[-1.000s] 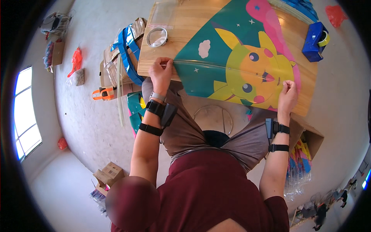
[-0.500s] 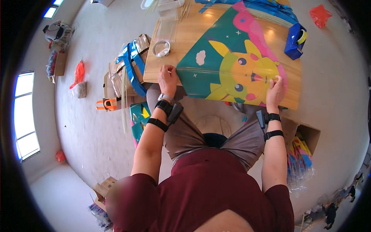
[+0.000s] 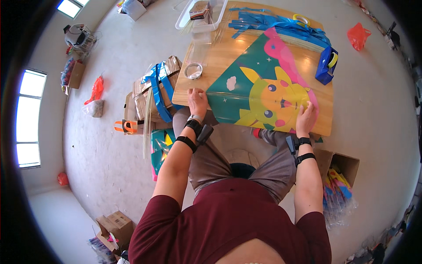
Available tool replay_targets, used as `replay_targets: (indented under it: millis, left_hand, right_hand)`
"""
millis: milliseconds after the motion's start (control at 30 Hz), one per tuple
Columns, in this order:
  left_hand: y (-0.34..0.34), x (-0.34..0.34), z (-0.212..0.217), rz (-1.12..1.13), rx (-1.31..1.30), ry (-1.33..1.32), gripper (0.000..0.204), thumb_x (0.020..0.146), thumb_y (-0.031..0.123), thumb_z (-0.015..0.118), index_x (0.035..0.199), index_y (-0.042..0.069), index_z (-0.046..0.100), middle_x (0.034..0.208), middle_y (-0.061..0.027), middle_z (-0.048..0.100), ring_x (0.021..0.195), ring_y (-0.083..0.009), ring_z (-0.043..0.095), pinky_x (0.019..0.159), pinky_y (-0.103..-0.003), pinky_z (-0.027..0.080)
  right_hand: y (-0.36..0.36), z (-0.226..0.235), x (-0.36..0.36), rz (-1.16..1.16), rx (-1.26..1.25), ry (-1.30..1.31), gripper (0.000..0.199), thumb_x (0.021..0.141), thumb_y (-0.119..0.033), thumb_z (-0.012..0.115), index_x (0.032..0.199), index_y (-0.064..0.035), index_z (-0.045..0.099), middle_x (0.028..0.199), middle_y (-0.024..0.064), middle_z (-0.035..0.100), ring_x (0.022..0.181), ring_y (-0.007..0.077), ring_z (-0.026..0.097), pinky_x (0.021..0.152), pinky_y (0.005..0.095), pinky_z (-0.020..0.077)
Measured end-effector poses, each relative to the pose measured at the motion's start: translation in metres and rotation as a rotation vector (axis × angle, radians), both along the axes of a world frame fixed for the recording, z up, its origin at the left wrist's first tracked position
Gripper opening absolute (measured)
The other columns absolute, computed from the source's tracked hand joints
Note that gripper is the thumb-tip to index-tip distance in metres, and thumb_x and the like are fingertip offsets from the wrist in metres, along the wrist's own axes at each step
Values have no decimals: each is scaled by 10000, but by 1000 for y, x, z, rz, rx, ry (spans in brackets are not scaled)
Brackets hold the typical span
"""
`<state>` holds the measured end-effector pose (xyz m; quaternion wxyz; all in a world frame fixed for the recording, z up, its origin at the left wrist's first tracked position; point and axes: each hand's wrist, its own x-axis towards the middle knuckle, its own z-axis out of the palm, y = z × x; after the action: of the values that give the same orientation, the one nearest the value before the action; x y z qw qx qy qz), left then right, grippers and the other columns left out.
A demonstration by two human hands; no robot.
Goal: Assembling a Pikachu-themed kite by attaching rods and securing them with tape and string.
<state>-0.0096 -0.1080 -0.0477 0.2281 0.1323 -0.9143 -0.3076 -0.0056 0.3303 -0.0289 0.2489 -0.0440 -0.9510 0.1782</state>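
A thin green plastic sheet (image 3: 231, 99), cut to a point like a kite sail, lies on the wooden table. It bears a yellow cartoon character and a pink border, and its lower edge hangs past the table's near edge. At the sheet's left corner my left hand (image 3: 198, 103) is closed, fingers pinched on that corner. My right hand (image 3: 306, 118) is closed near the right pink border, thumb and fingertips gripping the sheet over the character's head. Whether a thin rod lies under either set of fingertips cannot be made out. A roll of clear tape (image 3: 193, 71) rests just beyond my left hand.
A blue tape dispenser (image 3: 326, 66) stands at the table's right edge. Blue strips (image 3: 277, 24) and thin rods lie along the far side, beside a white plastic tub (image 3: 201, 24). Left of the table is a wrapped bundle (image 3: 156, 86); at right, an open carton (image 3: 340, 169).
The view has shifted, bringing more of the table's far side into sight. Both hands keep their grip at the sheet's two sides. A pale line across the sheet no longer shows clearly.
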Motion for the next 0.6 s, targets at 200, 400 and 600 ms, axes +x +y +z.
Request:
replay_targets:
  millis: [200,400,600]
  left_hand:
    - [-2,-2,13,61,146,-109,144,809,30,655,943,14,605,1011,-188,582,1002,-388,567,883,-472,464]
    - [66,23,44,-440,-202,-17,438,881,96,607,1311,45,542,1442,-171,463,1374,-348,400,1134,-492,312]
    - [127,43,35,-657,-316,-186,577,981,242,517,1518,81,383,1628,-110,281,1529,-319,170,1219,-526,110]
  right_hand:
    - [6,-7,-4,-81,-27,-36,292,962,-130,606,1221,-36,510,1134,201,595,1109,397,569,903,472,461]
    - [-55,8,4,254,-141,1,390,998,-176,539,1351,-16,500,1384,213,527,1285,395,489,1055,494,391]
    - [-149,13,28,504,143,-284,615,1036,-464,398,1527,-95,385,1623,111,299,1507,299,240,1218,577,72]
